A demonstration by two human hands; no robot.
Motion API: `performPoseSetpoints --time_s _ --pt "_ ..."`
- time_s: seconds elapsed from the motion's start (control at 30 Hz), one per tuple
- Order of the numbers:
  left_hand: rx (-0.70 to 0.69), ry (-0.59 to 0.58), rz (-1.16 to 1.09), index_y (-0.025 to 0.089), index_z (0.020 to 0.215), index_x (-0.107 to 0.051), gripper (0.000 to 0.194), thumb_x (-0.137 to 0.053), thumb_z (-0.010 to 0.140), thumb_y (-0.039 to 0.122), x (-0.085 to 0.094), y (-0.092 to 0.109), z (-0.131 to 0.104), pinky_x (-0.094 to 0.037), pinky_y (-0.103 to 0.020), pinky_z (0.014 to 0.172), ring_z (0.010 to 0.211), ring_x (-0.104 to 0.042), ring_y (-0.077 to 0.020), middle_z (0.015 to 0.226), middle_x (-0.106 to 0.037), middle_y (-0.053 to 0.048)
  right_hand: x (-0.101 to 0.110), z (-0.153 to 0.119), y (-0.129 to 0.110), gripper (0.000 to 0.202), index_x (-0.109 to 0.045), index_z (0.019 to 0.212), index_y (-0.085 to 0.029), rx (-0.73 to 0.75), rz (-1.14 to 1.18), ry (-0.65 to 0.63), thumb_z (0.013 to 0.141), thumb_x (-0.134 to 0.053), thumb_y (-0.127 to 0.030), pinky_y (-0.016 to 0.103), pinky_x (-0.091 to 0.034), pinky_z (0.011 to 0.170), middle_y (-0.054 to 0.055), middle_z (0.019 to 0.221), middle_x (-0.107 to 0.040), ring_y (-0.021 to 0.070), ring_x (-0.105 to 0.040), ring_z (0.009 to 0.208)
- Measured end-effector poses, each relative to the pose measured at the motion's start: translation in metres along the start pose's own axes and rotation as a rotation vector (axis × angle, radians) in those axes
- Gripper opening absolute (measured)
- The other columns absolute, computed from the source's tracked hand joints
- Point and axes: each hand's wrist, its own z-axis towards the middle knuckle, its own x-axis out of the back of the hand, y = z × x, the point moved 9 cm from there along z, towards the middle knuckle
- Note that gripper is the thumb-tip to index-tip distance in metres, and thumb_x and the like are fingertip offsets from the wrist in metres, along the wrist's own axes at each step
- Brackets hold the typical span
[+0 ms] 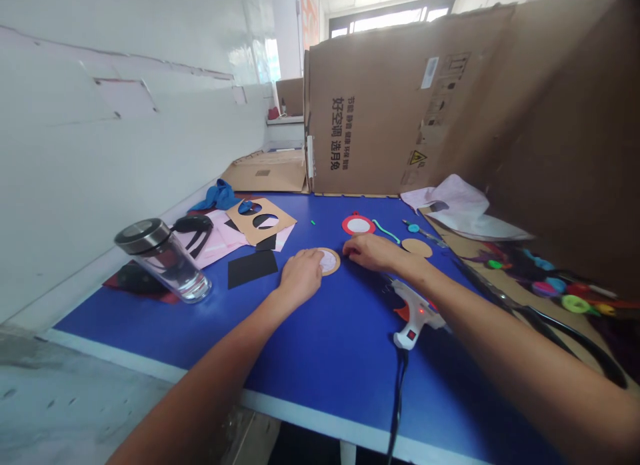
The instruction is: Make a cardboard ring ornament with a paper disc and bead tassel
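My left hand (302, 275) lies on the left edge of a round cardboard disc (335, 270) with a white, marked centre, its fingers closed at the rim against the table. To the right of that disc, my right hand (369, 251) hovers low with its fingers curled together; whether anything is in them is hidden. Just beyond it lies a red ring-shaped piece (345, 226) with a white middle. A plain cardboard disc (417, 248) is beside my right wrist. Below the right forearm, a white glue gun (411, 318) rests with a small red light showing.
A glass water bottle (175, 265) stands at the left. Near it are a black paper rectangle (253, 269) and cardboard with two round holes (275, 233). Large black-handled scissors (575, 325) and colourful small pieces lie right. A tall cardboard box (380, 131) closes off the back.
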Motion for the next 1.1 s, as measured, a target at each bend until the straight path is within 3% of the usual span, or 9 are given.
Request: performPoseSetpoints --time_s 0.2,0.4,0.6,0.73,0.87,1.1 --pt "0.017 -0.063 0.091 0.02 0.125 -0.075 0.029 -0.055 0.105 0.016 0.0 0.008 0.006 -0.06 -0.047 0.104 0.123 -0.072 -0.0338 0.132 -0.077 -0.015 0.004 -0.005 -0.003 0.034 -0.084 0.119 -0.024 -0.004 0.001 0.016 0.098 -0.06 -0.013 0.029 -0.052 0.09 0.009 0.125 -0.082 0.0233 -0.075 0.109" --pt "0.003 0.009 0.048 0.023 0.13 -0.075 0.033 -0.056 0.104 0.015 -0.004 0.002 0.001 -0.057 -0.047 0.112 0.132 -0.069 -0.0324 0.146 -0.074 -0.013 0.015 -0.024 0.007 0.034 -0.081 0.127 -0.026 -0.012 0.044 0.039 0.1 -0.061 -0.017 0.028 -0.052 0.089 0.007 0.125 -0.082 0.0226 -0.076 0.109" --pt "-0.011 0.009 0.003 0.022 0.131 -0.076 0.034 -0.058 0.103 0.015 -0.003 -0.001 0.0 -0.055 -0.051 0.119 0.139 -0.068 -0.0337 0.15 -0.073 -0.013 0.03 -0.055 0.041 0.026 -0.083 0.119 -0.029 -0.248 0.059 0.107 0.097 -0.07 -0.024 0.029 -0.05 0.081 0.004 0.117 -0.084 0.0236 -0.077 0.104" --pt "-0.02 0.054 -0.013 0.023 0.131 -0.078 0.035 -0.059 0.103 0.015 -0.001 -0.003 0.001 -0.054 -0.052 0.12 0.137 -0.07 -0.0338 0.149 -0.074 -0.013 0.023 -0.05 0.041 0.01 -0.084 0.103 -0.03 -0.28 0.038 0.002 0.096 -0.077 -0.033 0.029 -0.046 0.072 0.003 0.106 -0.084 0.0233 -0.076 0.097" --pt "-0.027 0.052 -0.02 0.023 0.134 -0.076 0.036 -0.06 0.103 0.016 -0.003 -0.006 0.0 -0.055 -0.051 0.12 0.138 -0.069 -0.0334 0.151 -0.074 -0.013 0.015 -0.038 0.04 0.007 -0.083 0.097 -0.029 -0.289 0.051 -0.056 0.095 -0.079 -0.035 0.028 -0.043 0.066 0.001 0.095 -0.082 0.0201 -0.073 0.084" --pt "-0.024 0.029 -0.017 0.022 0.135 -0.075 0.036 -0.059 0.104 0.016 0.0 -0.003 -0.001 -0.055 -0.052 0.118 0.138 -0.068 -0.0343 0.15 -0.074 -0.013 0.011 -0.032 0.04 0.017 -0.082 0.097 -0.028 -0.289 0.021 -0.059 0.093 -0.068 -0.019 0.03 -0.043 0.067 0.005 0.099 -0.083 0.0223 -0.073 0.085"
